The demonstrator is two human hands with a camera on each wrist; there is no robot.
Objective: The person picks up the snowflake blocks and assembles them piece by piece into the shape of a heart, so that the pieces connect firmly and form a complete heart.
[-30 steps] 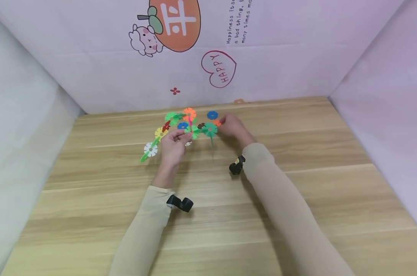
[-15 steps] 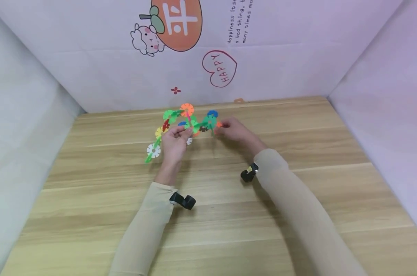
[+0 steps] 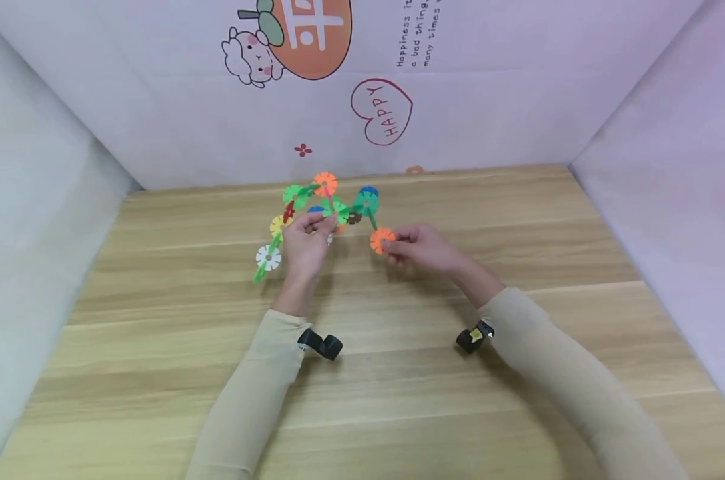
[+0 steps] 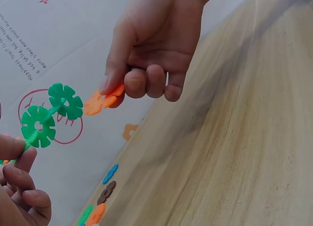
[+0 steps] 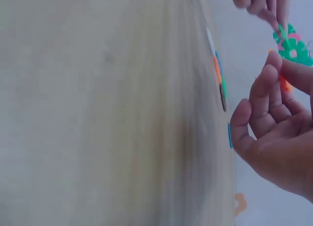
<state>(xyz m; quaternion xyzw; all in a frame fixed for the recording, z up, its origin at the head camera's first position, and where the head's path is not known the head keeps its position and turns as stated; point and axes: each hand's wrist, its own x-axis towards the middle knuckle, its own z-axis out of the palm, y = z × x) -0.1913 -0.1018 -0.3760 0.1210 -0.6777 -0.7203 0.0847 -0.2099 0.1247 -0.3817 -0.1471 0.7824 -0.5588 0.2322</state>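
Note:
In the head view my left hand pinches a light green snowflake disc, part of a chain of slotted plastic discs. The chain arches left through an orange disc, a yellow disc and a white disc. On its right side is a teal disc. My right hand pinches a separate-coloured orange snowflake disc by its edge, close to the chain's right end. In the left wrist view that orange disc sits beside the green disc; whether they join is unclear.
Loose discs lie on the wooden table behind the chain, among them a blue disc, a brown disc and an orange disc. A printed white backdrop rises at the table's far edge.
My right hand has drawn back toward me and slightly right, bringing the orange disc into fuller view. My left hand keeps hold of the chain, which has shifted slightly up in the head view.

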